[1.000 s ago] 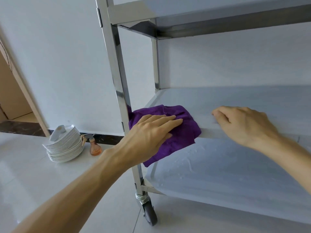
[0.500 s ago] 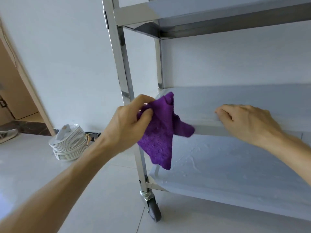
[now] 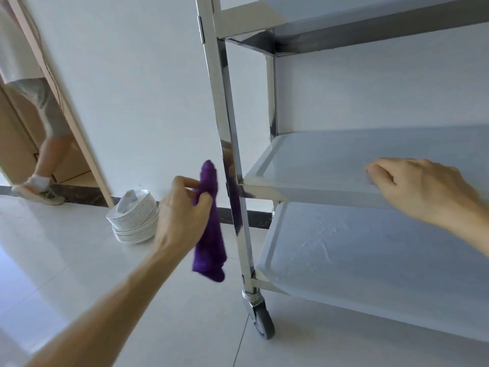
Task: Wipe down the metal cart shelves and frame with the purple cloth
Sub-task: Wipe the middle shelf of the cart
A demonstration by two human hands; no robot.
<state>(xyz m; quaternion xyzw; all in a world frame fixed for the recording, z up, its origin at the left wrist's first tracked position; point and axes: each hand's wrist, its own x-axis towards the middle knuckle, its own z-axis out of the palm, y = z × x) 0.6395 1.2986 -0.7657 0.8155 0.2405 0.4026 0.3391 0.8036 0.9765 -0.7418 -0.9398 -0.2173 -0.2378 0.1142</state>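
cloth lifted off the shelf, now beside the post

a second person (image 3: 39, 123) walks through the doorway at ten o'clock; a second ago that doorway stood clear. a stack of plates (image 3: 133, 218) sits on the floor at about nine o'clock, against the wall, with a small white piece lying on top.

the left hand (image 3: 182, 215) is pinched shut on the cloth (image 3: 210, 223), thumb and fingers gripping its upper part so it hangs in a loose bunch. a second ago the same hand lay flat on the cloth, pressing it onto the left corner of the middle shelf (image 3: 317, 165). half a second ago the cloth was already plucked up over that corner. now it hangs clear of the shelf, just left of the front post (image 3: 230, 144), close to it but seemingly not touching; a purple reflection shows in the metal.

the right hand (image 3: 420, 186), at three o'clock, has kept its place throughout, fingers curled over the front lip of the middle shelf and clamped there, steadying the cart.

the lower shelf (image 3: 370, 255) shows streaks that look like wet marks.

judging by the move, wiping at the shelf corner has ended and the post likely comes next, so the work seems to be shifting from shelf to frame. the bunched cloth may need to be spread or wrapped round the post to wipe well.
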